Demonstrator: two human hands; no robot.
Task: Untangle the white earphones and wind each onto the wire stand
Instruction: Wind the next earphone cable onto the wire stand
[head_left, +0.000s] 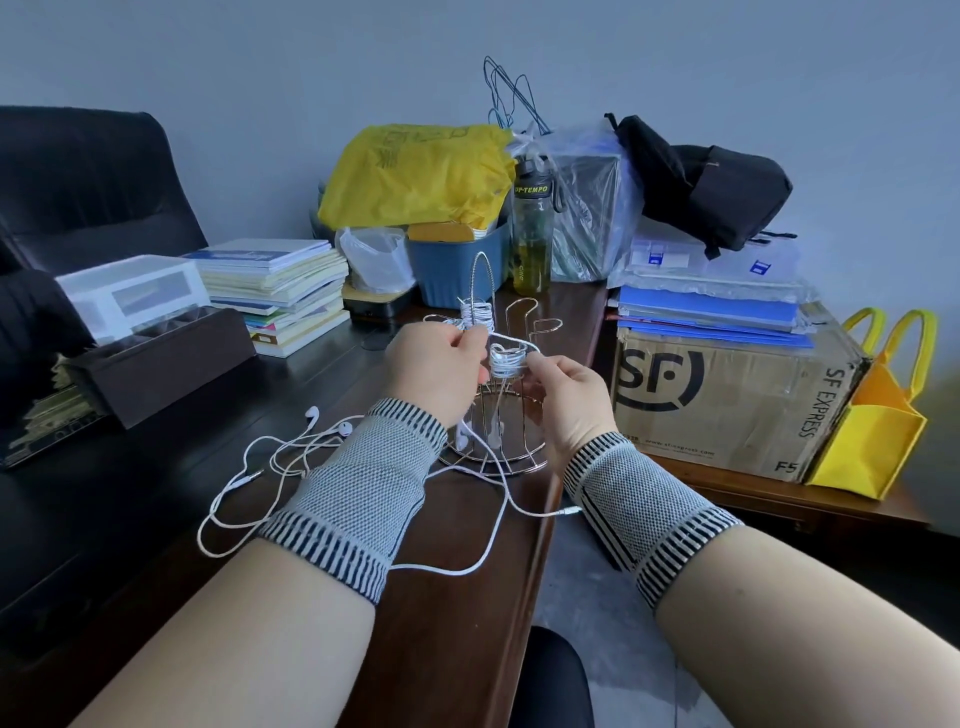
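stand: wire stand (493, 447) sits mid-desk, two of its arms already wrapped in white cord
left hand: left hand (436, 364) pinching cord by the far coil
right hand: right hand (563, 395) pinching cord at the nearer coil (505, 362)
loose earphones: white earphones (332, 431) sprawled on the dark desk (156, 493), left of the stand

Dark desk (431, 613) carries wire stand (493, 457), earphones (311, 441), books (280, 291).
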